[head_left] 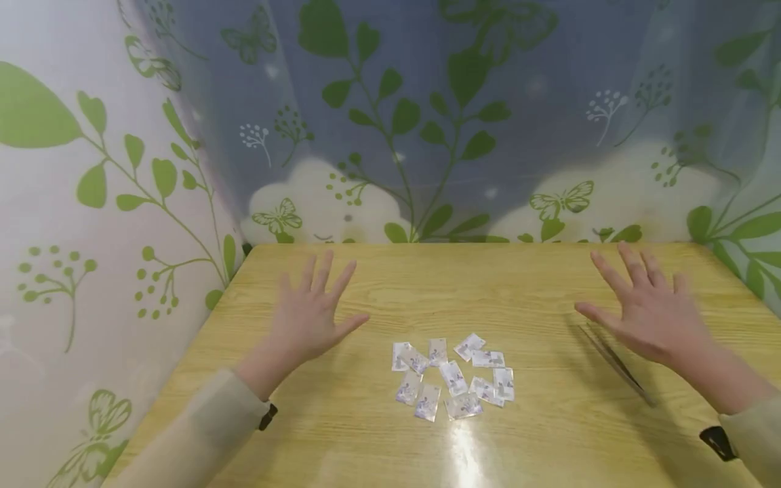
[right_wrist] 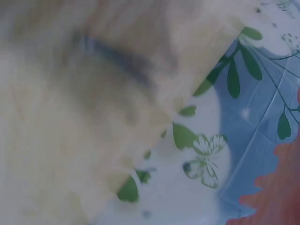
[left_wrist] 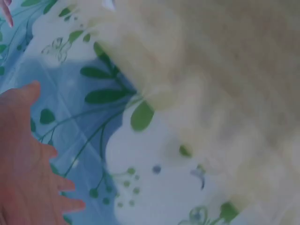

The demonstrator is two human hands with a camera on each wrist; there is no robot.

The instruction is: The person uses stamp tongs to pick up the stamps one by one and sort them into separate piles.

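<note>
Both hands are held up over the wooden table with fingers spread and nothing in them. My left hand (head_left: 308, 318) is left of a loose group of small printed cards or flat packets (head_left: 453, 377); their exact kind cannot be made out. On the right, my right hand (head_left: 653, 315) hovers near a slim dark pair of tweezers (head_left: 622, 366), which lies slantwise on the table. In the right wrist view the tweezers (right_wrist: 117, 58) look blurred. Part of the left hand (left_wrist: 23, 164) shows in the left wrist view, and part of the right hand (right_wrist: 276, 187) in its own.
The light wooden table (head_left: 342, 440) reaches back to a curtain (head_left: 390, 135) printed with green leaves and butterflies. More of this patterned cloth (head_left: 55, 224) hangs along the left edge. A glare spot shines on the tabletop in front of the cards.
</note>
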